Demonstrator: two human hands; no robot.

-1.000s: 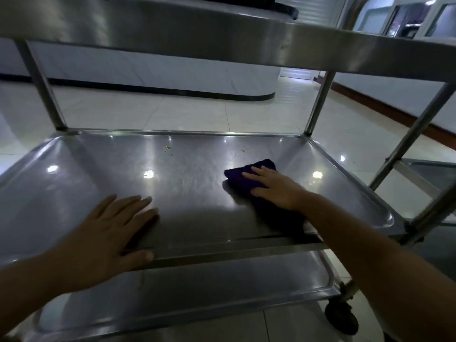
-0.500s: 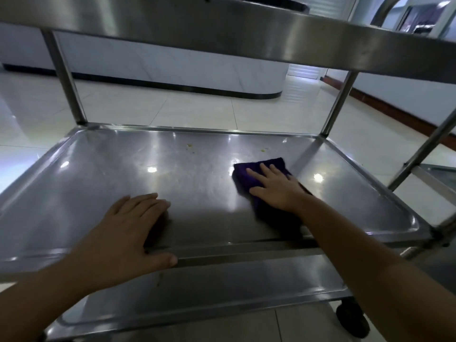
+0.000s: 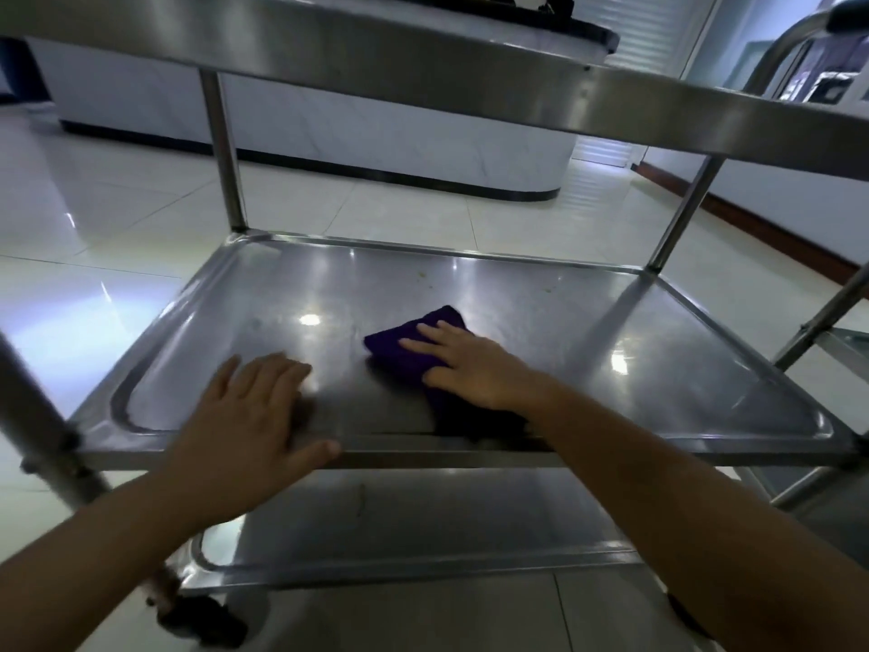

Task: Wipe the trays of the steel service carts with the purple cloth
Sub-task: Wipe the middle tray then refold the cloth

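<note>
Steel middle tray (image 3: 658, 369): purple cloth (image 3: 404, 345) lies mid-tray, right hand (image 3: 475, 369) pressing it flat, fingers straight. Left hand (image 3: 249, 411) rests open-palmed on near left, thumb over the front rim. Crumbs (image 3: 423, 275) far side.

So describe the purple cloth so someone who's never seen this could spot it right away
Find the steel service cart with three trays and look at the middle tray, the one both hands rest on. The purple cloth lies near its centre, pressed flat under the fingers of the right hand. It is the only dark, soft, coloured thing on the bare shiny metal; the left hand covers nothing.
</note>
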